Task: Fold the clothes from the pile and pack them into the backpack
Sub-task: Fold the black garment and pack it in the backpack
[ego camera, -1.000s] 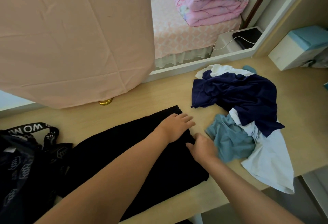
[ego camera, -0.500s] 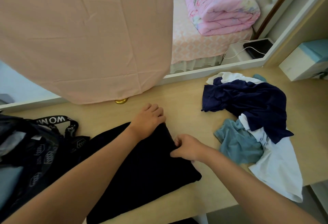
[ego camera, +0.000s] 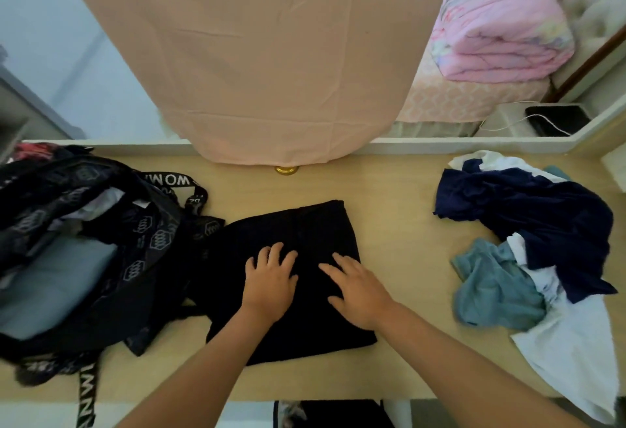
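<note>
The folded black cloth garment (ego camera: 305, 224) lies just right of the open black patterned backpack (ego camera: 145, 241), its long axis apparently pointing away from the person. The left hand (ego camera: 269, 283) and the right hand (ego camera: 359, 295) press flat on it with straight fingers, grasping nothing. The left one is nearer the backpack.

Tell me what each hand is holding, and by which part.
Nothing is gripped: the left hand and right hand lie flat, fingers spread, on top of the folded black garment.

A home bedroom: a bed (ego camera: 474, 102) with a folded pink quilt (ego camera: 501, 28) beside a wooden table (ego camera: 399, 197).
</note>
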Motion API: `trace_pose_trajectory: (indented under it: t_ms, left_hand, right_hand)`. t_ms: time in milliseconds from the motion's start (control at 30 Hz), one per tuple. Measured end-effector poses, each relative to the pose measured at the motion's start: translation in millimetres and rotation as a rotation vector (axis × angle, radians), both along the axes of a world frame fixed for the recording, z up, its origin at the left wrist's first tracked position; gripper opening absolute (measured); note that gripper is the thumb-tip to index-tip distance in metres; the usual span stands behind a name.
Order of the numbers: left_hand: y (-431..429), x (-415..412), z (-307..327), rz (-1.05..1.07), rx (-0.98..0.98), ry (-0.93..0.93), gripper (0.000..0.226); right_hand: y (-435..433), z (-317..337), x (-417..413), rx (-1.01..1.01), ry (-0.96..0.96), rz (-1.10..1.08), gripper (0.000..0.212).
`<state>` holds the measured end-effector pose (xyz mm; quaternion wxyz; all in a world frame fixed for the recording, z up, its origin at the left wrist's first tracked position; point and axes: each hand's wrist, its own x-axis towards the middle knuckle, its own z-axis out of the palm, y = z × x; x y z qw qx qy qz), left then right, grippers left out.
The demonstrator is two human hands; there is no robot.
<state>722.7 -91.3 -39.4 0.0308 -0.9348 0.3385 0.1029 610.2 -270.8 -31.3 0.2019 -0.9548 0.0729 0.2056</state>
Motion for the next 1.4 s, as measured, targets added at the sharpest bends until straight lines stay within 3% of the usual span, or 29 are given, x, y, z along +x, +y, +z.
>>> trace_pose_trajectory:
  t_ms: [67, 133, 233, 333, 433, 567, 700, 800, 867, 1000, 1100, 1167, 1233, 1300, 1400]
  left_hand:
    - [7.8, -11.4, -4.9, 0.137, -0.037, 0.013, 0.051]
    - [11.9, -21.0, -11.5, 0.167, -0.067, 0.070, 0.055]
    - [8.1, -30.3, -16.9, -0.018, -0.073, 0.264, 0.065]
    - [-10.0, -36.4, -12.3, -0.149, -0.179, 0.409, 0.066]
    - [-19.5, -39.4, -8.3, -0.083, -0.261, 0.364, 0.058]
    - [1.1, -38.0, -7.8, 0.168, -0.375, 0.172, 0.044]
    - [35.2, -17.8, -19.3, 0.385, -0.373, 0.104, 0.047]
    - [47.0, 5.5, -17.6, 0.493, -0.223, 0.159, 0.056]
    - [48.5, 18.6, -14.8, 0.507, -0.216, 0.190, 0.047]
    - [46.1, 40.6, -15.6, 0.514, -0.425, 0.304, 0.015]
    - [33.9, 53.1, -0.3, 0.772, -0.749, 0.507, 0.008]
    - [26.0, 60.0, 10.6, 0.950, -0.897, 0.539, 0.014]
    - [23.9, 66.1, 15.2, 1.092, -0.927, 0.579, 0.030]
    - [27.5, 67.5, 15.0, 1.144, -0.833, 0.627, 0.052]
    - [38.2, 60.1, 6.4, 1.057, -0.679, 0.632, 0.063]
  right_hand:
    - [-2.9, -5.2, -5.3, -0.167, 0.118, 0.097, 0.071]
    - [-8.3, -5.4, -10.2, -0.296, 0.118, 0.085, 0.072]
    - [-16.3, 2.1, -9.9, -0.386, 0.113, -0.057, 0.066]
    - [-33.8, 10.2, -8.0, -0.504, 0.240, -0.173, 0.054]
    - [-43.4, 17.5, -6.2, -0.597, 0.173, -0.208, 0.041]
    - [-29.9, 16.5, 14.4, -0.369, -0.073, 0.017, 0.048]
    - [7.3, 10.6, 46.8, -0.172, -0.071, 0.244, 0.068]
    - [32.5, 6.8, 64.5, -0.092, -0.034, 0.252, 0.082]
    - [40.4, 3.3, 73.3, -0.070, -0.004, 0.234, 0.089]
    - [38.7, -3.4, 82.8, -0.057, 0.025, 0.209, 0.091]
    - [32.5, -6.6, 86.1, -0.042, 0.008, 0.174, 0.089]
    - [30.7, -6.0, 90.4, -0.053, 0.005, 0.145, 0.086]
    - [31.7, -3.9, 98.5, -0.085, -0.022, 0.115, 0.081]
    - [34.7, -0.7, 112.0, -0.120, -0.134, 0.091, 0.070]
    - [44.0, 0.3, 140.1, -0.132, -0.319, 0.188, 0.053]
